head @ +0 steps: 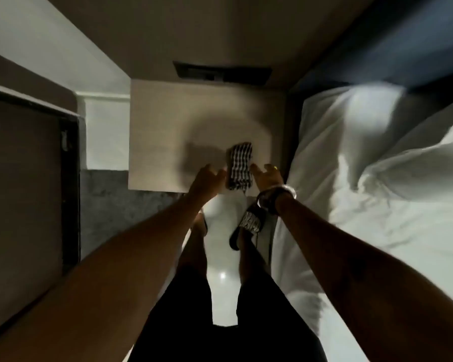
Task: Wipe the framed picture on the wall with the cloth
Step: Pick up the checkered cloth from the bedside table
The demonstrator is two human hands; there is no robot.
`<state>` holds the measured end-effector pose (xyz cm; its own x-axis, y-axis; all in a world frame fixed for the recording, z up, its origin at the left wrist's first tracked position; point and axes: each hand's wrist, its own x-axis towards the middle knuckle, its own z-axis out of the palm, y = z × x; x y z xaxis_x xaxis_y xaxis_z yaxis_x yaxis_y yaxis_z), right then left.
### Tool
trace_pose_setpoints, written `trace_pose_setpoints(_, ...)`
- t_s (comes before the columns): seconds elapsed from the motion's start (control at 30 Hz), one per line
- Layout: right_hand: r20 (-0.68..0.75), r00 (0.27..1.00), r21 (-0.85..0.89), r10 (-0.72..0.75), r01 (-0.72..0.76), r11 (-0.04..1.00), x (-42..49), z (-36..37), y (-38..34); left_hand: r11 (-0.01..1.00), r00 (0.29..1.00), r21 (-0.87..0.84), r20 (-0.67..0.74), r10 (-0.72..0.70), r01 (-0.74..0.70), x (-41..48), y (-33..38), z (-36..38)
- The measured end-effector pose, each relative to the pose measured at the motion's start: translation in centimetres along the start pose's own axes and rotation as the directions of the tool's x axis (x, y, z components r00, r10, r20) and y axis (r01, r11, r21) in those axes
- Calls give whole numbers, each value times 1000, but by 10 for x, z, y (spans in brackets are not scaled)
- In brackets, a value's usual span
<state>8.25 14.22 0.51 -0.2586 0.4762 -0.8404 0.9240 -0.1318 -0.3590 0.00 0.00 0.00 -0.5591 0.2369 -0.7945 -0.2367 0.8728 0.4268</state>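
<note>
A folded black-and-white checked cloth (240,165) lies near the front edge of a light wooden bedside table (168,126). My left hand (207,178) reaches in just left of the cloth, fingers apart and holding nothing. My right hand (267,176), with a watch and bracelet on its wrist, is just right of the cloth, fingers spread, empty. Both hands flank the cloth; I cannot tell whether either one touches it. No framed picture shows in the head view.
A bed with white sheets and pillows (377,165) fills the right side. A dark switch panel (221,74) sits on the wall behind the table. A dark-framed door or panel (68,178) stands left. My legs and sandals (249,223) are on the glossy floor below.
</note>
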Motion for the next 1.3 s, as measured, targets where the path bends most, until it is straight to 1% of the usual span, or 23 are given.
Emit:
trace_pose_setpoints(0.07, 25, 998, 58, 49, -50, 997, 29, 10, -1, 999, 998, 17, 44, -39, 38, 24, -3, 15)
trace_pose_setpoints(0.1, 42, 998, 44, 53, -54, 998, 49, 18, 2, 999, 997, 35, 60, -44, 42, 42, -10, 26)
trace_pose_setpoints(0.17, 47, 998, 30, 34, -35, 999, 84, 30, 3, 999, 995, 17, 83, -49, 48, 70, -13, 41)
trace_pose_setpoints(0.23, 18, 999, 21, 35, -35, 999, 105, 37, 5, 993, 993, -86, 84, -77, 84, 89, -13, 53)
trace_pose_setpoints(0.33, -10, 997, 49, 78, -77, 996, 136, 49, 15, 951, 983, -271, 143, -117, 152, 124, -15, 74)
trace_pose_setpoints(0.47, -37, 994, 188, 100, -91, 978, 143, 55, 25, 896, 972, -404, 211, -106, 186, 135, -19, 84)
trace_pose_setpoints(0.57, 95, 984, 294, 154, -175, 940, 138, 55, 24, 880, 959, -415, 249, -136, 232, 133, -20, 81)
trace_pose_setpoints(0.63, 217, 952, 368, 217, -286, 885, 128, 50, 19, 867, 947, -425, 290, -140, 259, 127, -17, 74)
trace_pose_setpoints(0.7, 369, 898, 478, 242, -406, 779, 113, 41, 13, 835, 937, -485, 336, -98, 262, 113, -8, 59)
trace_pose_setpoints(0.73, 424, 879, 540, 216, -437, 719, 105, 35, 9, 826, 934, -503, 350, -73, 253, 107, -3, 52)
trace_pose_setpoints(0.77, 451, 875, 582, 174, -436, 686, 97, 28, 1, 827, 934, -511, 355, -44, 233, 100, 4, 41)
trace_pose_setpoints(0.8, 452, 879, 603, 149, -424, 676, 89, 21, -5, 823, 932, -522, 362, -22, 222, 93, 10, 31)
trace_pose_setpoints(0.87, 383, 920, 623, 79, -320, 714, 70, 2, -26, 840, 928, -516, 371, 41, 170, 76, 32, 6)
trace_pose_setpoints(0.9, 363, 931, 648, 36, -280, 708, 62, -7, -36, 860, 925, -493, 373, 68, 136, 69, 45, -5)
trace_pose_setpoints(1.0, 384, 916, 739, -112, -233, 632, 25, -39, -68, 904, 936, -426, 328, 124, 29, 34, 91, -41)
trace_pose_setpoints(1.1, 368, 913, 790, -176, -207, 577, -15, -77, -98, 906, 949, -422, 271, 159, -32, -4, 136, -74)
trace_pose_setpoints(1.13, 380, 899, 800, -218, -202, 565, -30, -90, -104, 909, 949, -414, 266, 171, -48, -18, 147, -84)
trace_pose_setpoints(1.17, 390, 881, 797, -267, -177, 578, -48, -105, -112, 917, 942, -391, 271, 196, -78, -35, 163, -96)
trace_pose_setpoints(1.23, 369, 878, 761, -303, -99, 641, -79, -135, -135, 929, 919, -343, 306, 247, -136, -62, 194, -116)
trace_pose_setpoints(1.3, 278, 888, 770, -366, 21, 637, -118, -168, -156, 918, 891, -338, 321, 320, -209, -103, 229, -137)
